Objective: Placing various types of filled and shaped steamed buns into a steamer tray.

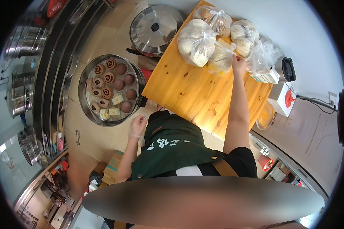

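My right hand point(239, 64) reaches to the far part of the wooden table point(195, 91), its fingers pinched at the edge of a clear plastic bag point(221, 60) with pale yellow food inside. My left hand point(138, 126), in a thin clear plastic glove, is held in front of my apron with its fingers curled together. I see nothing in it. Beside it stands a round metal steamer point(84, 97) with spiral brown buns point(109, 78), round dark buns point(119, 84) and a few pale yellow pieces point(117, 99) in it.
More tied bags of pale buns point(197, 40) crowd the table's far end, with a carton point(265, 77) and a dark-lidded cup point(288, 69) at the right. A lidded metal pot point(156, 32) stands beyond the steamer. Metal shelving point(46, 84) runs along the left.
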Available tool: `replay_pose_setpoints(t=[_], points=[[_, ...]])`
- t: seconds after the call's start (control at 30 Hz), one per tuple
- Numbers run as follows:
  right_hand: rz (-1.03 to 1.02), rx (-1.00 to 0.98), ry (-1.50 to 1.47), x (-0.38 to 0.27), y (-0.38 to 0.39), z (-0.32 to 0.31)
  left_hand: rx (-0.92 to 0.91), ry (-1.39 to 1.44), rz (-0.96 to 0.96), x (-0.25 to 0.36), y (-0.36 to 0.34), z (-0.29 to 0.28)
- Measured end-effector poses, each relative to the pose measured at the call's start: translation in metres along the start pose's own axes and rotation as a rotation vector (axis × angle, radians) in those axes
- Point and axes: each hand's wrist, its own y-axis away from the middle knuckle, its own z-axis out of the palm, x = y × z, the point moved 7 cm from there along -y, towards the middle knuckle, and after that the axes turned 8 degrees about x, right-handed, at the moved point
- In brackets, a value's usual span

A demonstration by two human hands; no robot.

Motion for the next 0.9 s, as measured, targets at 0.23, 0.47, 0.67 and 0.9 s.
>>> replay_pose_setpoints(t=[0.23,0.47,0.67,0.9], points=[[-0.065,0.099,0.003,-0.042,-0.025,-0.007,0.046,0.017,-0.075,0.021,0.017,0.003],[-0.195,-0.014,0.007,-0.071,-0.085,0.036,0.025,-0.128,-0.207,0.031,0.025,0.007],[-0.272,-0.181,-0.002,-0.123,-0.092,0.075,0.13,-0.043,-0.164,-0.002,0.044,0.02],[-0.527,-0.16,0.089,-0.163,-0.145,0.118,0.093,-0.087,-0.411,-0.014,0.078,0.026]])
